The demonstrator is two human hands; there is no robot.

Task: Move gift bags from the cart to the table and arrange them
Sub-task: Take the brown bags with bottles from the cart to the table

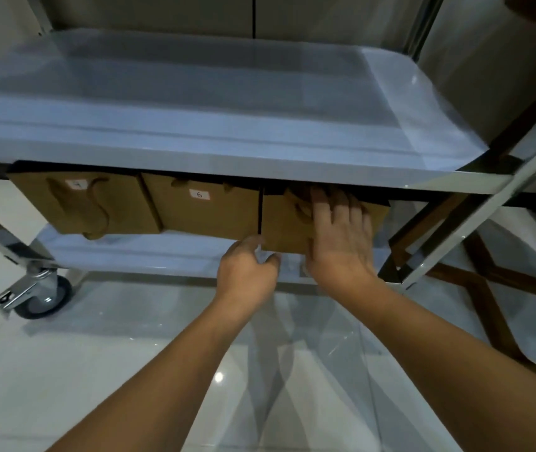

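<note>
Three brown paper gift bags lie on the lower shelf of a steel cart [149,256]. The left bag [74,207] has rope handles and a small label. The middle bag [201,210] carries a label reading 6. On the right bag [283,230], my right hand [338,236] rests flat with fingers spread, reaching under the top shelf. My left hand [247,272] pinches that bag's lower left corner between thumb and fingers.
The cart's top shelf [214,102] overhangs the bags and hides their upper parts. A caster wheel [45,295] stands at lower left. Wooden crossed legs [482,288] stand to the right on the glossy tiled floor [97,370].
</note>
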